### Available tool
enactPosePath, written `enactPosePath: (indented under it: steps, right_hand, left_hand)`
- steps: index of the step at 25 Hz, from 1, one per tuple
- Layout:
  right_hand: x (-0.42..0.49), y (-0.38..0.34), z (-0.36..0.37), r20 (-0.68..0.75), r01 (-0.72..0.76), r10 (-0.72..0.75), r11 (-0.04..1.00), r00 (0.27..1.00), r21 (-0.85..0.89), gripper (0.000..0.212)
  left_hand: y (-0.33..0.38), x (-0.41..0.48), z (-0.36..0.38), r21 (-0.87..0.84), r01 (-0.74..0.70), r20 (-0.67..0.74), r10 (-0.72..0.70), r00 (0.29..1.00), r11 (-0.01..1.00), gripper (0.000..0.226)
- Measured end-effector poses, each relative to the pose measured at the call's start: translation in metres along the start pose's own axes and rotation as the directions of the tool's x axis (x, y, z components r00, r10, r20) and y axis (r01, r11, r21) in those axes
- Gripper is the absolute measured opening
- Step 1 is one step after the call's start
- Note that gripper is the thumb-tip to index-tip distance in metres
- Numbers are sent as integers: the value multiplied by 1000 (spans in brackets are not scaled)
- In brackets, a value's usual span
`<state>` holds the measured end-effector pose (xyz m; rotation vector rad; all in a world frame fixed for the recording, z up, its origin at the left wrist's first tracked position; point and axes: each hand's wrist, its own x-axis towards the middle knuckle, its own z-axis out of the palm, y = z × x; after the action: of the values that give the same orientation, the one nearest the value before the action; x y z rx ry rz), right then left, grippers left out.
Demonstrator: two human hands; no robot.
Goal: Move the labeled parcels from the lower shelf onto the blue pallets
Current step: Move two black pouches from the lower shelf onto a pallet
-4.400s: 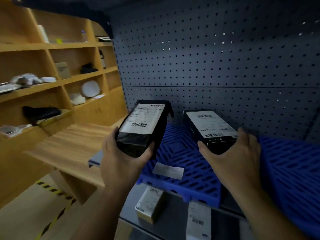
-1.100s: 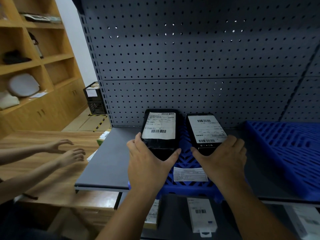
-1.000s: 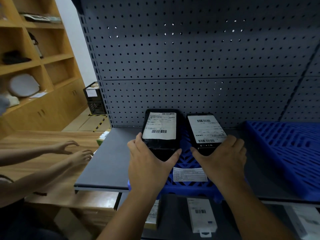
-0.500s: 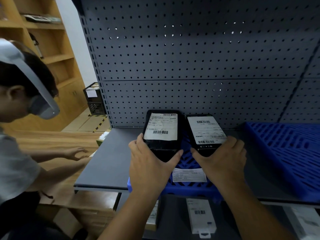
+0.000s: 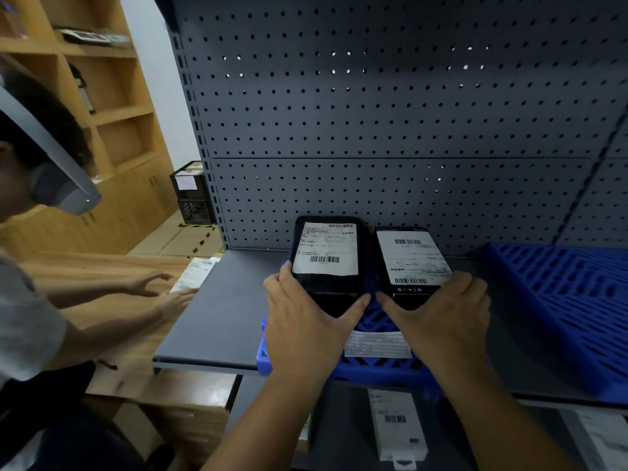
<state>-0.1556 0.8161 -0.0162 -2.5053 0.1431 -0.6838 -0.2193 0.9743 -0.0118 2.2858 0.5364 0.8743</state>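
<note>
Below my wrists, a white barcoded parcel (image 5: 396, 424) lies on the lower grey shelf (image 5: 343, 433). My left grip (image 5: 307, 326) clasps the near end of a black plastic-wrapped parcel with a white label (image 5: 326, 258); my right grip (image 5: 441, 317) clasps the black labeled box (image 5: 413, 263) just beside it. Both rest on the blue slatted plastic pallet (image 5: 377, 370), the grey pegboard (image 5: 390, 113) beyond.

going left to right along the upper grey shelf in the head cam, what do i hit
bare grey shelf → left hand → left parcel → right parcel → right hand → second blue pallet
</note>
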Motion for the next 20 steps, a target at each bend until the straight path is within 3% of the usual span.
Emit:
enactPosePath:
  steps: [15, 20]
  right_hand:
    - [-4, -4, -8, 85, -14, 16, 1000, 996, -26, 120]
    - [-5, -4, -14, 161, -58, 49, 997, 986, 54, 133]
  left_hand:
    - [-5, 0, 4, -7, -34, -22, 34, 999, 999, 128]
    - [-7, 0, 2, 5, -43, 12, 43, 999, 999, 130]
